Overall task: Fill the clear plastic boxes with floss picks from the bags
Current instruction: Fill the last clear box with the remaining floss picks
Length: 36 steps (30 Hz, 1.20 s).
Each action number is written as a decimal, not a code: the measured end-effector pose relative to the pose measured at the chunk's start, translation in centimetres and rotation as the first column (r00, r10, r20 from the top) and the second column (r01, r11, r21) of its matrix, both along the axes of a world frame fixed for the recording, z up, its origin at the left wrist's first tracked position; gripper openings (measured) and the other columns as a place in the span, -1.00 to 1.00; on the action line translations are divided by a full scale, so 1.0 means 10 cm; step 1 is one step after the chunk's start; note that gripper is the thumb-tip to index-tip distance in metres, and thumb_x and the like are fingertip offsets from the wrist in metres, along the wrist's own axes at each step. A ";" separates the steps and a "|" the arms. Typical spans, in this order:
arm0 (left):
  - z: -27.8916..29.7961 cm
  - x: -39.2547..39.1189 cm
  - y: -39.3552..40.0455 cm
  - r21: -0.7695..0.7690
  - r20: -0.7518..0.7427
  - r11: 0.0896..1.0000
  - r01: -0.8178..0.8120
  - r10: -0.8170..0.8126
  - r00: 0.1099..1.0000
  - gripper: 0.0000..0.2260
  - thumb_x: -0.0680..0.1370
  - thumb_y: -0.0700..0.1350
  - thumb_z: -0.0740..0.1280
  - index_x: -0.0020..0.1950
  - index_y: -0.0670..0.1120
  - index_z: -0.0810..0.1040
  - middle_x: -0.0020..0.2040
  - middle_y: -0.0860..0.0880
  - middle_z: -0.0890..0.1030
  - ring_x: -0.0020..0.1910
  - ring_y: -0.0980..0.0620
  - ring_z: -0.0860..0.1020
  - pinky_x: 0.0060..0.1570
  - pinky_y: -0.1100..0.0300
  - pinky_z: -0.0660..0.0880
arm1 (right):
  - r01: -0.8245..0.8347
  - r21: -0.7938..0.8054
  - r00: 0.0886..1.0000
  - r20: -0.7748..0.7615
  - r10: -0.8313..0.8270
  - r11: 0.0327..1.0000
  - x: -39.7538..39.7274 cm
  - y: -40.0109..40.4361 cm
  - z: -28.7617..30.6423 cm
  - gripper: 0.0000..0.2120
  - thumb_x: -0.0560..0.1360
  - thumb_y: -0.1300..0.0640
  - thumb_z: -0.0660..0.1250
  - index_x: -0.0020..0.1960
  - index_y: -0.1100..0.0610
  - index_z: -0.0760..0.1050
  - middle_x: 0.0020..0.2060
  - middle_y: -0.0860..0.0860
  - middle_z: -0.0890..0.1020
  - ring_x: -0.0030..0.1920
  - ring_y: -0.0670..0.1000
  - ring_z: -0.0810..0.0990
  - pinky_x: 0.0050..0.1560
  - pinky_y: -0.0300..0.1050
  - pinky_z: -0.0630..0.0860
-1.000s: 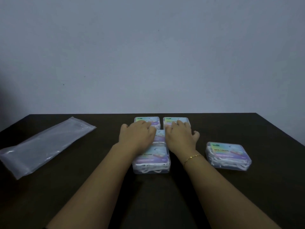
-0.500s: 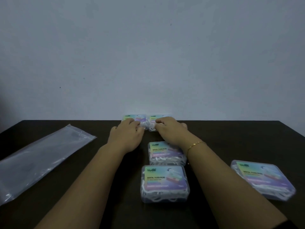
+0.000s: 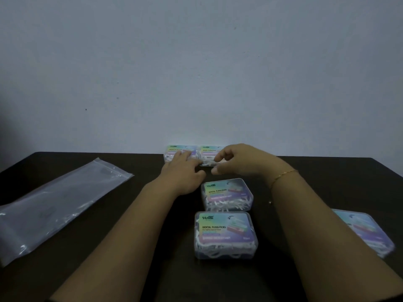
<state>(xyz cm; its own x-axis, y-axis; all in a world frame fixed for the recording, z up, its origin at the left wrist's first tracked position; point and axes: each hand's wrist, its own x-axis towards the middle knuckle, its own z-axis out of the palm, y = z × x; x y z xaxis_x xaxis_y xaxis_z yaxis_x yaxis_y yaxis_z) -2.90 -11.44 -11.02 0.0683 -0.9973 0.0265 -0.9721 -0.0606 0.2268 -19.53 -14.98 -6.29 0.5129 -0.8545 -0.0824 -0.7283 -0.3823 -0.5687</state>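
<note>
Five clear plastic boxes of white floss picks with colourful labels lie shut on the dark table (image 3: 305, 175). Two stand side by side at the far edge by the wall: the far left box (image 3: 177, 149) and the far right box (image 3: 208, 150). A middle box (image 3: 226, 195) and a near box (image 3: 225, 234) lie in a line toward me, and a right box (image 3: 368, 232) is partly behind my forearm. My left hand (image 3: 183, 176) rests straight fingers on the far left box. My right hand (image 3: 237, 160) hovers with loosely curled fingers at the far right box's front.
An empty clear zip bag (image 3: 58, 203) lies flat on the left part of the table. A plain pale wall rises right behind the table's far edge. A small white speck (image 3: 270, 202) lies right of the middle box.
Both hands went from the middle box to the two far boxes, which now stand against the wall. My right hand's fingers have since lifted and curled. The view tilted, so the near boxes look closer.
</note>
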 end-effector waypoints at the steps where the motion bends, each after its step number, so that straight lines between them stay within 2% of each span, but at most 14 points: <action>1: 0.02 -0.03 0.01 0.004 0.006 1.000 0.021 -0.021 1.000 -0.55 0.60 0.06 0.11 0.50 0.08 0.23 0.56 -0.03 0.07 0.53 -0.02 -0.03 0.43 -0.09 0.10 | -0.053 0.051 0.998 -0.037 0.055 0.997 -0.04 0.04 0.04 -0.66 0.38 -0.02 0.48 0.12 -0.02 0.55 0.10 -0.04 0.54 0.12 -0.02 0.48 0.08 -0.15 0.41; 4: 0.06 -0.13 0.03 -0.014 0.007 0.997 0.074 -0.074 0.997 -0.59 0.61 0.03 0.08 0.46 0.11 0.30 0.53 -0.05 0.12 0.51 -0.02 0.03 0.40 -0.09 0.14 | -0.161 0.177 0.972 -0.140 0.187 0.971 -0.11 0.15 0.04 -0.62 0.34 0.03 0.52 0.15 -0.06 0.59 0.06 -0.14 0.58 0.09 -0.09 0.51 0.17 -0.19 0.39; 8: 0.08 -0.25 0.06 0.013 -0.031 0.992 0.125 -0.125 0.992 -0.61 0.64 0.06 0.02 0.47 0.13 0.30 0.56 -0.05 0.10 0.53 0.00 0.02 0.46 -0.07 0.07 | -0.133 0.212 0.976 -0.141 0.165 0.968 -0.27 0.20 0.02 -0.54 0.36 0.05 0.51 0.24 -0.11 0.54 0.06 -0.16 0.58 0.11 -0.09 0.52 0.22 -0.18 0.37; 10: 0.06 -0.30 0.08 0.026 -0.041 0.990 0.137 -0.135 0.990 -0.61 0.65 0.09 0.00 0.47 0.15 0.29 0.56 -0.03 0.09 0.53 0.00 0.03 0.46 -0.06 0.05 | -0.090 0.194 0.977 -0.173 0.124 0.977 -0.36 0.16 0.03 -0.53 0.38 0.06 0.49 0.26 -0.12 0.52 0.15 -0.12 0.57 0.16 -0.06 0.49 0.28 -0.14 0.34; 13: 0.05 -0.34 0.10 0.042 -0.053 0.988 0.147 -0.145 0.988 -0.60 0.64 0.14 -0.02 0.46 0.17 0.30 0.56 -0.01 0.11 0.53 -0.01 0.05 0.46 -0.06 0.05 | 0.030 0.078 0.956 -0.292 -0.006 0.996 -0.44 0.07 0.05 -0.56 0.45 0.03 0.42 0.31 -0.13 0.47 0.27 -0.05 0.50 0.25 0.04 0.43 0.33 -0.05 0.29; 15: 0.05 -0.35 0.10 0.043 -0.052 0.988 0.147 -0.144 0.988 -0.59 0.64 0.16 -0.03 0.46 0.15 0.31 0.56 -0.01 0.11 0.53 -0.03 0.06 0.46 -0.06 0.05 | 0.130 -0.168 0.889 -0.417 -0.190 0.977 -0.42 0.01 -0.01 -0.62 0.50 -0.01 0.36 0.31 -0.19 0.45 0.28 -0.01 0.47 0.27 0.11 0.40 0.33 0.05 0.29; 17: 0.05 -0.35 0.10 0.040 -0.045 0.989 0.146 -0.144 0.989 -0.58 0.64 0.16 -0.03 0.47 0.13 0.31 0.56 -0.01 0.12 0.53 -0.04 0.07 0.46 -0.07 0.06 | 0.200 -0.395 0.813 -0.444 -0.377 0.897 -0.36 0.00 -0.07 -0.68 0.53 0.00 0.29 0.28 -0.14 0.48 0.25 0.03 0.48 0.25 0.13 0.41 0.24 0.08 0.32; 19: 0.05 -0.35 0.10 0.032 -0.037 0.988 0.148 -0.147 0.988 -0.58 0.65 0.16 -0.04 0.46 0.12 0.32 0.55 -0.01 0.13 0.52 -0.04 0.10 0.46 -0.07 0.09 | 0.246 -0.390 0.819 -0.406 -0.405 0.888 -0.28 0.01 -0.10 -0.71 0.53 0.05 0.25 0.24 0.01 0.52 0.21 0.06 0.53 0.18 0.13 0.48 0.16 0.03 0.40; 21: 0.04 -0.34 0.10 0.031 -0.036 0.988 0.153 -0.152 0.988 -0.58 0.65 0.15 -0.03 0.46 0.12 0.33 0.55 -0.01 0.15 0.51 -0.04 0.13 0.44 -0.07 0.11 | 0.236 -0.308 0.808 -0.464 -0.362 0.922 -0.22 0.07 -0.09 -0.67 0.53 0.03 0.24 0.26 0.10 0.47 0.23 0.09 0.52 0.20 0.14 0.49 0.15 0.00 0.40; 24: 0.02 -0.34 0.11 0.045 -0.038 0.988 0.151 -0.149 0.988 -0.59 0.65 0.15 -0.03 0.45 0.13 0.34 0.54 0.01 0.17 0.50 -0.03 0.15 0.43 -0.06 0.14 | 0.212 -0.286 0.760 -0.553 -0.341 0.935 -0.19 0.12 -0.18 -0.52 0.55 -0.05 0.17 0.42 0.10 0.28 0.35 0.12 0.36 0.34 0.16 0.33 0.25 0.06 0.32; 28: 0.00 -0.34 0.11 0.081 -0.037 0.986 0.144 -0.141 0.989 -0.59 0.65 0.15 -0.04 0.47 0.13 0.30 0.56 0.02 0.11 0.52 -0.01 0.12 0.42 -0.05 0.11 | 0.309 -0.363 0.809 -0.386 -0.444 0.879 -0.21 0.00 -0.51 -0.45 0.58 -0.02 0.11 0.50 0.13 0.06 0.47 0.16 0.16 0.46 0.21 0.10 0.34 0.10 0.22; 32: -0.02 -0.34 0.10 0.124 -0.018 0.984 0.129 -0.127 0.992 -0.58 0.65 0.15 -0.06 0.48 0.14 0.29 0.56 0.03 0.12 0.52 0.01 0.12 0.40 -0.05 0.08 | 0.327 -0.421 0.888 -0.168 -0.427 0.846 -0.21 -0.10 -0.62 -0.48 0.52 0.01 0.19 0.42 0.12 0.15 0.38 0.12 0.22 0.41 0.16 0.17 0.31 0.11 0.23; 34: -0.04 -0.33 0.10 0.124 -0.003 0.985 0.123 -0.123 0.992 -0.59 0.65 0.14 -0.06 0.47 0.14 0.30 0.55 0.03 0.16 0.51 0.01 0.14 0.39 -0.06 0.07 | 0.303 -0.459 0.890 -0.177 -0.420 0.835 -0.19 -0.14 -0.65 -0.50 0.53 0.00 0.17 0.41 0.11 0.18 0.37 0.11 0.24 0.41 0.15 0.15 0.34 0.14 0.16; 36: -0.05 -0.33 0.10 0.120 0.004 0.986 0.118 -0.119 0.993 -0.59 0.65 0.14 -0.06 0.46 0.14 0.32 0.53 0.04 0.20 0.50 0.03 0.17 0.38 -0.07 0.06 | 0.264 -0.456 0.891 -0.221 -0.396 0.850 -0.17 -0.17 -0.67 -0.49 0.56 -0.01 0.13 0.46 0.09 0.14 0.44 0.10 0.17 0.49 0.15 0.00 0.41 0.23 0.00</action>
